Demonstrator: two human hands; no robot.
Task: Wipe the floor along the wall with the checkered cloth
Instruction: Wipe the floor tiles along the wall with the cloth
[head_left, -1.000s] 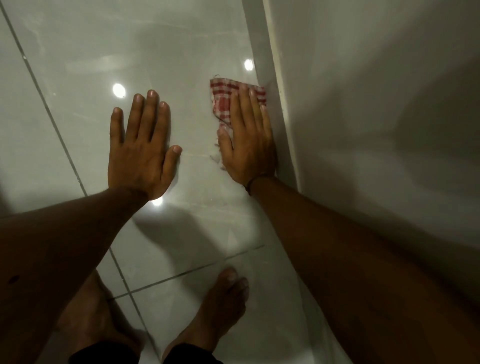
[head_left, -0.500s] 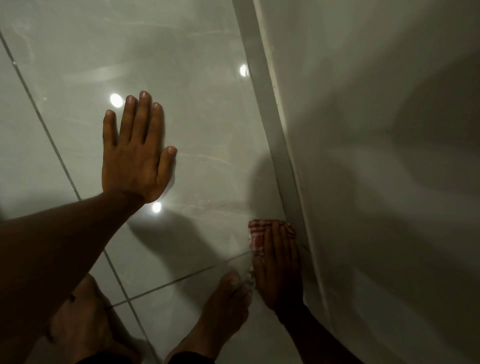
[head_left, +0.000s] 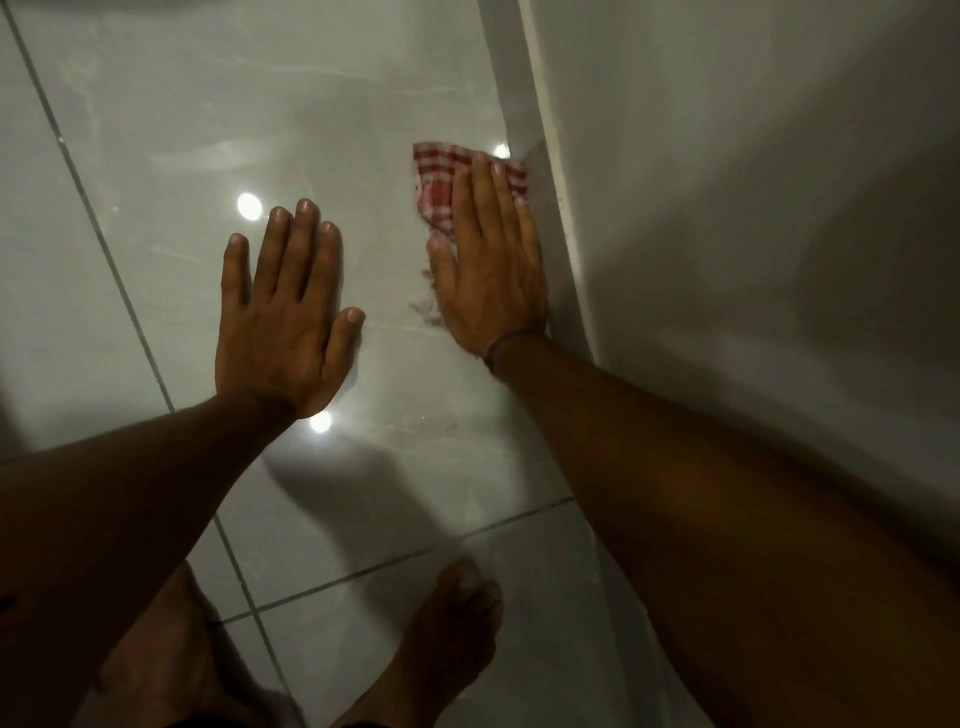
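Broadly, largest first, with every place given relative to the wall (head_left: 753, 182). Wall: pale, plain, filling the side of the view beyond the right arm, with a narrow skirting strip (head_left: 558, 218) along its foot. Tiled floor (head_left: 208, 130): glossy grey tiles with dark grout lines, running out from the skirting and showing bright lamp reflections; a faint smeared streak lies just off the skirting beside the right wrist, probably damp residue from wiping. Bare feet: two, low in the view, one foot (head_left: 441, 639) nearer the wall and close to a grout line, the other further out; the stance suggests a crouch. Left hand (head_left: 288, 317): well out from the wall, palm down, fingers straight and loosely spread, holding nothing; it appears set there as a prop for body weight. Right hand (head_left: 491, 270): hard against the skirting, flat, fingers extended and close together, pinning the cloth to the tile by pressure rather than closing round it. Checkered cloth (head_left: 441, 182): red and white, crumpled, under the right fingers and protruding beyond them, its far edge touching the skirting, placed to reach the floor's edge.
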